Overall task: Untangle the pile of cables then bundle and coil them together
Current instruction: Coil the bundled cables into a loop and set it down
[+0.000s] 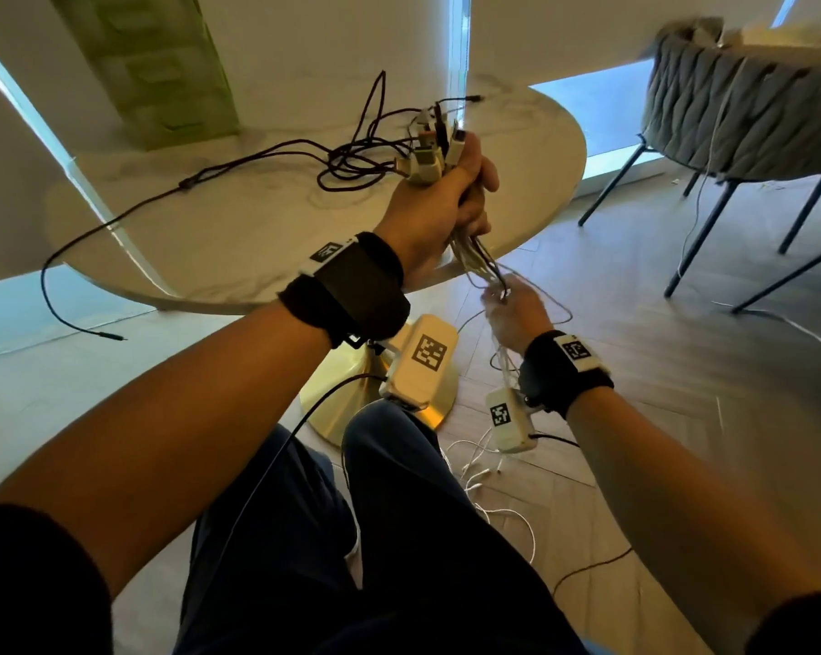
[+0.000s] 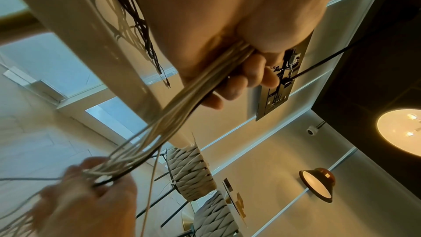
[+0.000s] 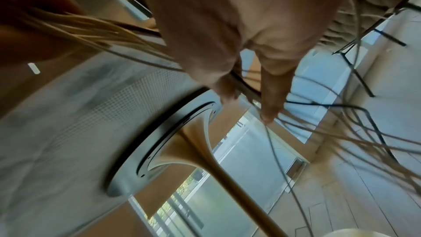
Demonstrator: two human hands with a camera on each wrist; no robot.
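Beside a round marble table (image 1: 238, 238), a person's left hand (image 1: 441, 205) is fisted around a bundle of cables (image 1: 474, 257), connector ends (image 1: 429, 144) sprouting above the fist and white and dark strands hanging below it. The right hand (image 1: 517, 319), lower and just off the table's edge, has its fingers (image 3: 271, 100) curled round the same strands where they fan apart. A dark cable (image 1: 238, 158) from the bundle lies looped across the tabletop and droops over its near rim; loose white cable (image 1: 488, 484) trails on the wooden floor by the person's legs. Such cords look light, limp and rather smooth, likely to slide through a loose fist and snag on one another, so the sound hold is probably just under the plugs, with the other hand combing downward. Motion blur smears the right hand in all three views, so how many strands it holds cannot be counted. Inside the left fist the cables are hidden, and a woven chair (image 1: 748, 115) is cut off at the frame's edge.
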